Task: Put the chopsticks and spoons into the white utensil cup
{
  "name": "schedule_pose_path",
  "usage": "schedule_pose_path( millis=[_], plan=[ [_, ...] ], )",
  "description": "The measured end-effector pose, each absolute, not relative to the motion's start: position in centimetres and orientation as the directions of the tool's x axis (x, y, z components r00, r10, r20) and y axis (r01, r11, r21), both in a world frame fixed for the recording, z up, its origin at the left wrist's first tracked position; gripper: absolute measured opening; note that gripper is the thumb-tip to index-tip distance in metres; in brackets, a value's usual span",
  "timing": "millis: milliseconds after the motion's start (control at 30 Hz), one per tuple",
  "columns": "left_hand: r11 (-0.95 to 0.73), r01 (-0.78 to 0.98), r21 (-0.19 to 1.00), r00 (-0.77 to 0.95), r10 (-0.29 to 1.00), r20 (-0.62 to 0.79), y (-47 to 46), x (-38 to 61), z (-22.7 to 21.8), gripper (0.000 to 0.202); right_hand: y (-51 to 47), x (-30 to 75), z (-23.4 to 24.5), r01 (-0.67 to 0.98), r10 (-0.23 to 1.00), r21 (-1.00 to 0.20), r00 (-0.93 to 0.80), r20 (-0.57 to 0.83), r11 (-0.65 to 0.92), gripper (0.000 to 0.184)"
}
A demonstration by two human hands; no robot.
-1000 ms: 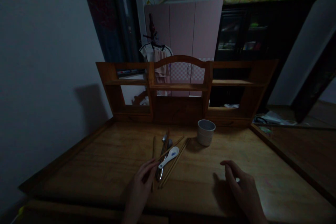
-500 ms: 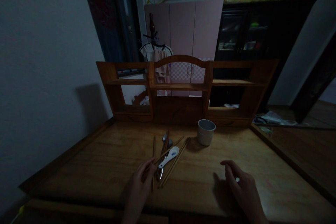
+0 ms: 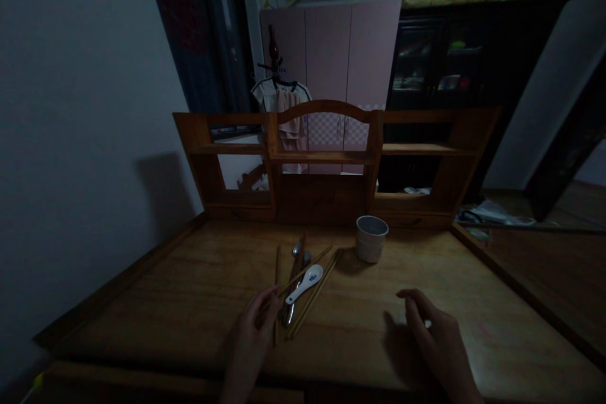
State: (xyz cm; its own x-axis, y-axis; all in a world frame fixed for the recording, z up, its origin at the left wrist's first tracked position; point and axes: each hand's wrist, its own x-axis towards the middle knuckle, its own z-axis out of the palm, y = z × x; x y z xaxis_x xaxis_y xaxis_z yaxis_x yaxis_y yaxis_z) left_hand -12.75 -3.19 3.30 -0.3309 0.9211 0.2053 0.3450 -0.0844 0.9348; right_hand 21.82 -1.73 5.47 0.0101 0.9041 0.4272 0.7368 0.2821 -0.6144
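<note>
Where the wooden desk (image 3: pixel 165 290) meets the pale wall (image 3: pixel 95 158) at far left, a broad soft shadow falls on the paint. Moving right, the left hand (image 3: pixel 253 322) comes up from the near edge, thumb and forefinger brought narrowly together around the lower end of a slanting chopstick (image 3: pixel 315 264), which seems to be pinched there. One lone stick (image 3: pixel 278 262) lies nearly straight up and down, passing behind those fingers. Just beside it are a reddish stick (image 3: pixel 302 250) and two metal spoons (image 3: pixel 297 249), partly overlapped, with a white ceramic spoon (image 3: pixel 312 276) (blue motif in its bowl) lying over the bundle. Next along, a close pair of chopsticks (image 3: pixel 315 300) slants across the wood. Beyond their far ends a pale cup (image 3: pixel 372 240) stands upright, near the wooden shelf unit (image 3: pixel 326 156). At right, the right hand (image 3: pixel 433 328) is loosely curled, well apart from the utensils; a bright spot shows by its thumb, and I cannot tell whether it holds anything.

My reading is that the step in hand is taking one chopstick out of the loose heap. From here, a move would call for a firm pinch and an upward path that leaves the ceramic spoon undisturbed.
</note>
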Motion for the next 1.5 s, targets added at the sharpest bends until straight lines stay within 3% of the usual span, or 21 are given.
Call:
schedule_pose_path(
  millis=[533,1267,1367,1500],
  plan=[
    [-0.095,0.349,0.932,-0.336,0.916,0.22,-3.3,-12.8,3.2,0.037,-1.8,21.9,5.3,0.72,0.928,-0.648,0.015,0.373,0.249,0.028],
    [-0.074,0.296,0.952,-0.345,0.922,0.179,-3.3,-12.6,3.5,0.039,-1.6,21.9,5.2,0.725,0.911,-0.631,0.013,0.412,0.275,0.029],
    [-0.108,0.252,0.962,-0.42,0.883,0.209,-3.5,-12.4,4.1,0.041,-1.7,21.9,5.2,0.73,0.91,-0.625,0.011,0.415,0.277,0.03],
    [-0.269,0.158,0.95,-0.612,0.728,0.308,-5.4,-11.5,6.2,0.039,-1.8,21.9,5.2,0.718,0.918,-0.641,0.009,0.397,0.27,0.029]
  ],
)
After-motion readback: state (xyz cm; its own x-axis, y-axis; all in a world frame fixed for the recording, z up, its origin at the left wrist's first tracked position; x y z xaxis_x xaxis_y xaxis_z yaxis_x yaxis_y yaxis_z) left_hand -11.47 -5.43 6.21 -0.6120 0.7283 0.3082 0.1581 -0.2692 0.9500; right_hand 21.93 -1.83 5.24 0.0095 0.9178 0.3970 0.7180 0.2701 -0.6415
